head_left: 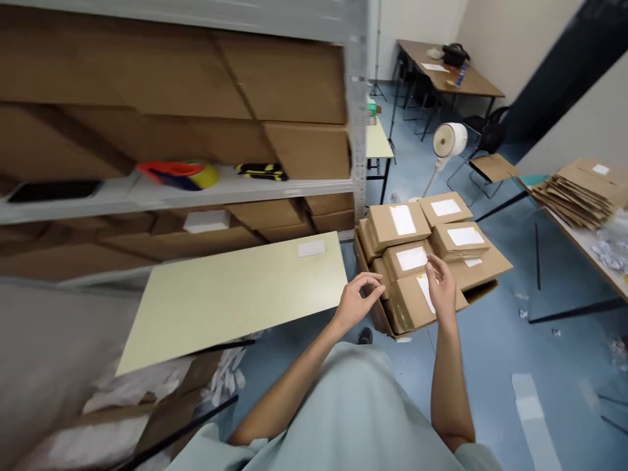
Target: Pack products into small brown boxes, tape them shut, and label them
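Observation:
Both hands hover in front of a large open carton (379,315) stacked with taped brown boxes (398,226) that bear white labels. My left hand (360,301) is at the carton's near left side, its fingers curved and apart from the thumb, with nothing between them. My right hand (443,288) is raised over a labelled box (412,294), fingers bent and slightly apart, holding nothing. A pale yellow table (235,294) with a white label (311,248) on it stands left of my left hand.
Metal shelving (358,131) full of cartons rises at the left, with tape rolls (181,174) on one shelf. A white fan (450,139) stands behind the boxes. Flattened cardboard (579,196) lies on a table at the right. Paper scraps litter the blue floor (490,366).

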Tool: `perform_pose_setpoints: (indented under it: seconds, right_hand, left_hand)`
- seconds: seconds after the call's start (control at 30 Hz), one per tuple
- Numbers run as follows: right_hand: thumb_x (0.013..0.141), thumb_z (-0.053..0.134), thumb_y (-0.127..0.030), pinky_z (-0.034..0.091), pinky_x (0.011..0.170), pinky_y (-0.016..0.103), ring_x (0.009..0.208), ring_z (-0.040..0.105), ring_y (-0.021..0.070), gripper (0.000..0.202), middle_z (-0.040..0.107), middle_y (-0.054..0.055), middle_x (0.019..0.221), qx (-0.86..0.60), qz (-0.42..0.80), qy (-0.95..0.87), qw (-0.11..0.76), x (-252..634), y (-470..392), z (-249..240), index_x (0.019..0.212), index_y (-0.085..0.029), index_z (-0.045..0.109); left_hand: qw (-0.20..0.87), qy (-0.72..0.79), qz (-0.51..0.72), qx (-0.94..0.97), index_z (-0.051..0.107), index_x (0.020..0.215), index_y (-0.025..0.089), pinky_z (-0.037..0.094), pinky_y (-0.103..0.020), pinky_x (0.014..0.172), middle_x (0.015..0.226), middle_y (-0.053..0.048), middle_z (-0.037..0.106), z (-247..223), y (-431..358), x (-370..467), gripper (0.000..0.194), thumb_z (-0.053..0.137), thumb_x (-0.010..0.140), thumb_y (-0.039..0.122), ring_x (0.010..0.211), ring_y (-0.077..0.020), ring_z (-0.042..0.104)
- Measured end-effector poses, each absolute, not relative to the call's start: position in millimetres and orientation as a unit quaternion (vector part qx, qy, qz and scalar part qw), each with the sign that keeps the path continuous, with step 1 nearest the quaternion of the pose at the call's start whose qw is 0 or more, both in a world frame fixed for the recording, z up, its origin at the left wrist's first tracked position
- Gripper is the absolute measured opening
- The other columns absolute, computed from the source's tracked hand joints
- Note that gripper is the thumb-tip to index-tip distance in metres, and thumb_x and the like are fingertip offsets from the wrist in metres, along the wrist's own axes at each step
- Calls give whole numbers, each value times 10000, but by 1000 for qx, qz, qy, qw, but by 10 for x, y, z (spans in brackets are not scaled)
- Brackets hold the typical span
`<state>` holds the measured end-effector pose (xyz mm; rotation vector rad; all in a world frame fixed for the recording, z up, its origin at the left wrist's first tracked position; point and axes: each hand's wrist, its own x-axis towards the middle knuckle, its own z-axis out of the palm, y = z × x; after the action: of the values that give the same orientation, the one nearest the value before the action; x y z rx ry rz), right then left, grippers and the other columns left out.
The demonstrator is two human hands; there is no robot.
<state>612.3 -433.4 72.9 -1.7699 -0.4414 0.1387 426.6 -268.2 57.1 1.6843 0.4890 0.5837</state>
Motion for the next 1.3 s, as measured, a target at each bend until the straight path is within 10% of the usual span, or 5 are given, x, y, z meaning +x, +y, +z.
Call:
perform_pose_setpoints:
  seconds: [0.7,1.3]
  right_hand:
    - [1011,766,-640,656,1146,564,1268,822,349,465,869,151,1315,-429,515,-664,331,269,-1994,1053,1241,-246,856]
    - [1065,758,-568,690,1075,465,1166,850,282,352,882,107,1237,97,636,-759,-100,-3707,-2565,922,1248,-276,832]
  left_hand:
    - [281,554,683,385,610,744,233,601,-496,1113,1098,-133,835,836,-2907,-1768,571,735,1025,715,1141,-294,794]
    - [-190,654,732,-28,627,781,242,636,-554,1067,1079,-100,817,823,-4722,-3376,476,777,1010,631,1132,-307,793]
